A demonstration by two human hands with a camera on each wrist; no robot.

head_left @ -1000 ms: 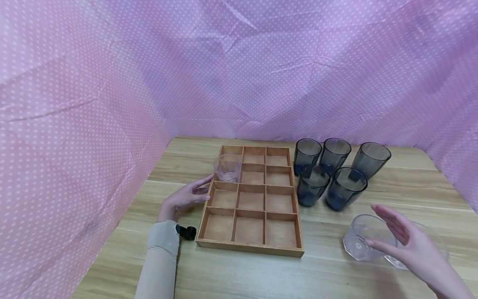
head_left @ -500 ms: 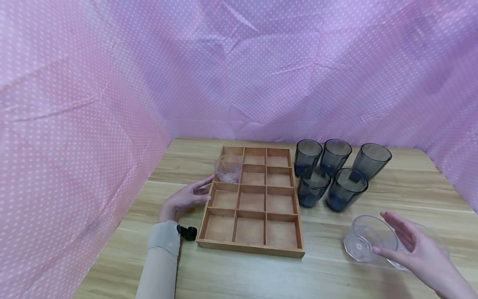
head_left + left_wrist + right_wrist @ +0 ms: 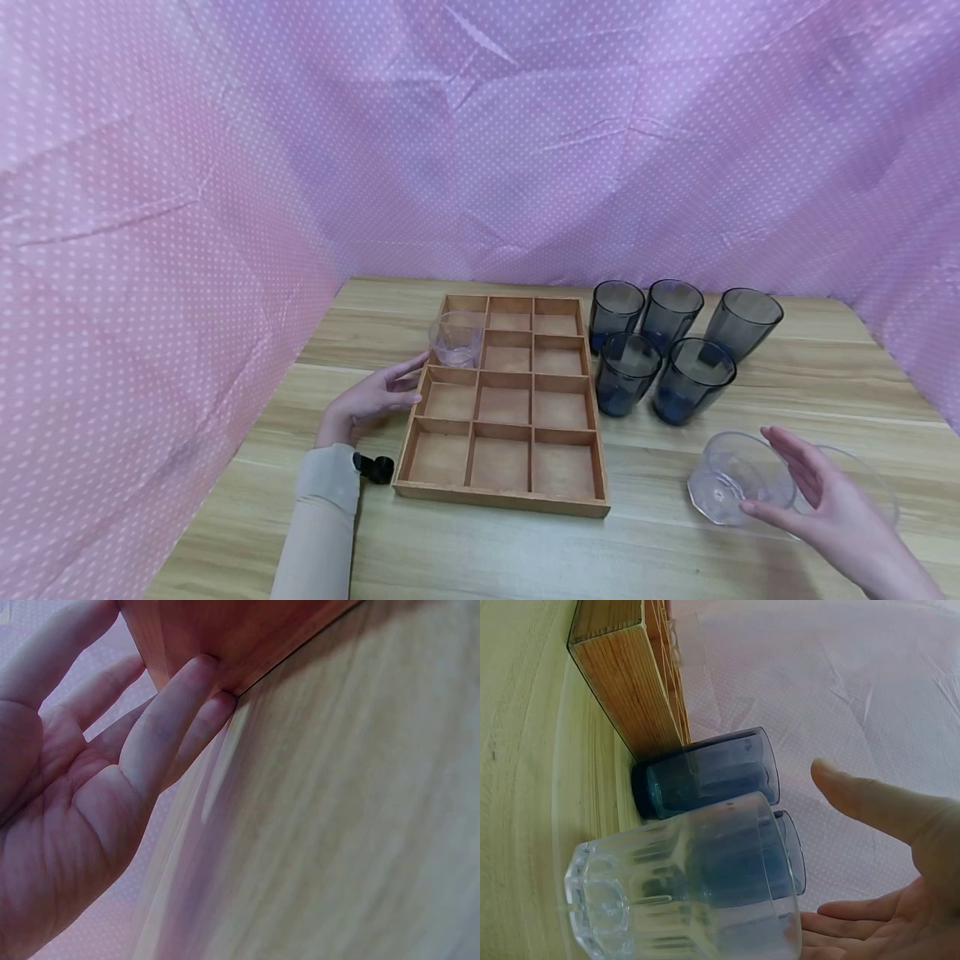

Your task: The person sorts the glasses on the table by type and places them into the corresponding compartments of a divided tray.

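My left hand [image 3: 371,393] touches the left side of a wooden divided tray [image 3: 501,503] with outstretched fingers [image 3: 196,679]. One clear tumbler [image 3: 455,342] stands upright in a compartment at the tray's left, second row from the back. At the right my right hand [image 3: 828,504] hovers by another clear tumbler [image 3: 712,487], thumb and fingers spread wide. In the right wrist view the thumb is well apart from this clear tumbler [image 3: 675,881], and the fingers show beyond its rim. Partly hidden behind the right hand is a further clear tumbler [image 3: 873,475].
Several smoky blue-grey tumblers [image 3: 626,375] stand upright in a cluster right of the tray, the nearest ones close to its side. Pink dotted cloth [image 3: 487,150] hangs round the back and sides of the wooden table [image 3: 652,550].
My right hand has come slightly lower and a little to the right, around the rim of the clear tumbler. The left hand and the tray stay in place.
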